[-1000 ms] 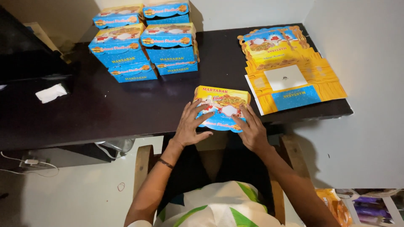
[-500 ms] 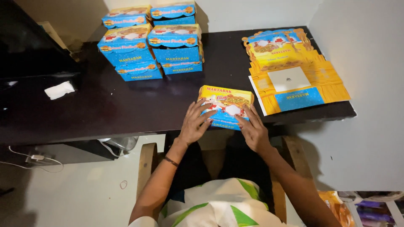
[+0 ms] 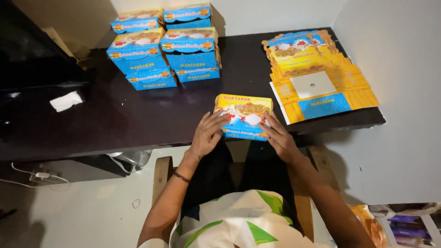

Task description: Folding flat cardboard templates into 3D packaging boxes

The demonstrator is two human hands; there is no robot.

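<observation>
both hands (image 3: pixel 243 135) press a glossy rectangular cardboard box (image 3: pixel 244 115).

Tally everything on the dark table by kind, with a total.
Assembled blue-and-yellow boxes stacked at the back: 6
Box under the left hand and right hand, at the table's front edge: 1
Pile of flat unfolded cartons: 1
White crumpled paper: 1
Total: 9
</observation>
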